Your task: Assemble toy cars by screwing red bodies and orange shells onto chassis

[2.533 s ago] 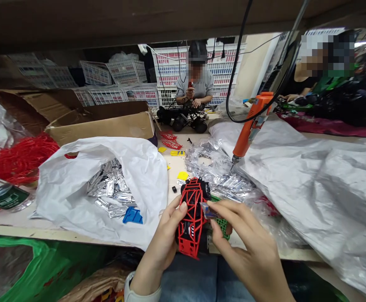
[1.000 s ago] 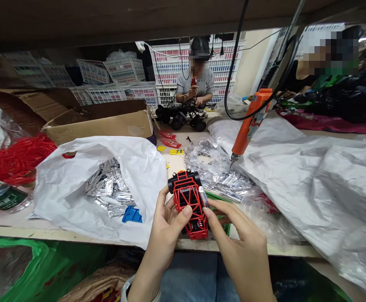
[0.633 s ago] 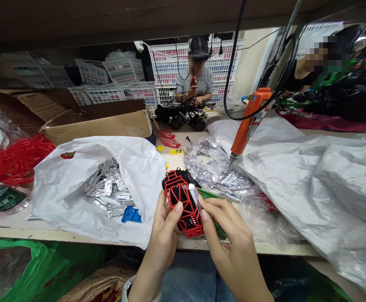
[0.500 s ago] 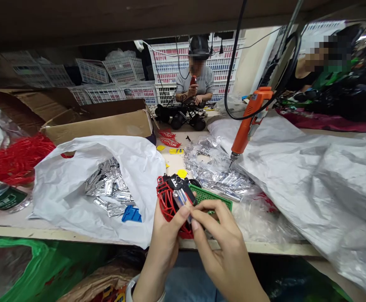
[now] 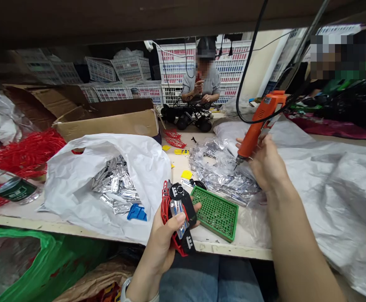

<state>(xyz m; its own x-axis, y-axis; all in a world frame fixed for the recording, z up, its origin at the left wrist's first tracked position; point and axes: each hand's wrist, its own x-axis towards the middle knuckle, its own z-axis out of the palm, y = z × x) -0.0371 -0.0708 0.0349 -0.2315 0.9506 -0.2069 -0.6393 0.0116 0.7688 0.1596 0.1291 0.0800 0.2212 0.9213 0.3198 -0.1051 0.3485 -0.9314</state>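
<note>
My left hand (image 5: pixel 167 228) is closed around a black and red plastic toy body (image 5: pixel 185 203) with a red lattice frame along its left side. Its thumb presses on a shiny silver plate (image 5: pixel 179 214) with blue markings, lying on the toy body. My right hand (image 5: pixel 264 161) is at an orange electric screwdriver (image 5: pixel 255 126), which hangs bit-down. The fingers reach out behind the tool and the thumb stands on its right side, not visibly closed. Just right of the toy body lies a green perforated tray (image 5: pixel 217 214) holding small screws.
A white plastic bag (image 5: pixel 69 180) holds silver plates (image 5: pixel 116 184) and a blue part (image 5: pixel 137 212). More plates lie in clear plastic (image 5: pixel 223 176). Behind are a cardboard box (image 5: pixel 113 123) and a co-worker (image 5: pixel 201 84). A black cable (image 5: pixel 241 88) loops by the screwdriver.
My right hand has left the silver plate and moved up and right to the screwdriver. My left hand keeps the toy body, and the green tray is more exposed.
</note>
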